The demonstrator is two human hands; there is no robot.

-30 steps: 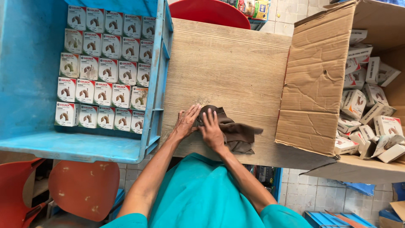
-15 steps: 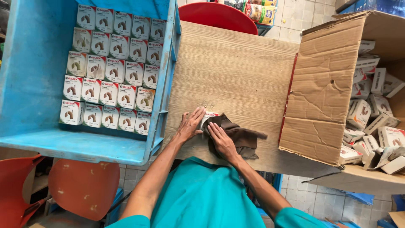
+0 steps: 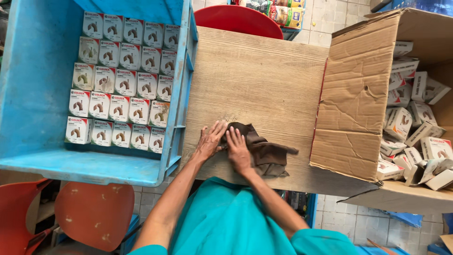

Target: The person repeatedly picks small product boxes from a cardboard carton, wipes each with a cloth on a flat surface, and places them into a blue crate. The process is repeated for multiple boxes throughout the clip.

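**Both hands flat on the brown cloth**

Blue crate (image 3: 42, 156) on the left, small white boxes (image 3: 120, 85) packed in neat rows; cardboard carton (image 3: 363, 104) on the right, similar boxes (image 3: 415, 127) jumbled inside; left hand (image 3: 209, 141) and right hand (image 3: 238, 151) lie flat, fingers spread, pressing a crumpled brown cloth (image 3: 269, 156) at the wooden table's (image 3: 255, 75) near edge.

To my left a blue plastic crate (image 3: 42, 156) holds neat rows of small white boxes (image 3: 120, 97), to my right an open cardboard carton (image 3: 358, 108) holds more small boxes (image 3: 415, 127) jumbled, a red chair (image 3: 236, 19) stands beyond the wooden table (image 3: 255, 75), and orange chairs (image 3: 94, 212) sit below.
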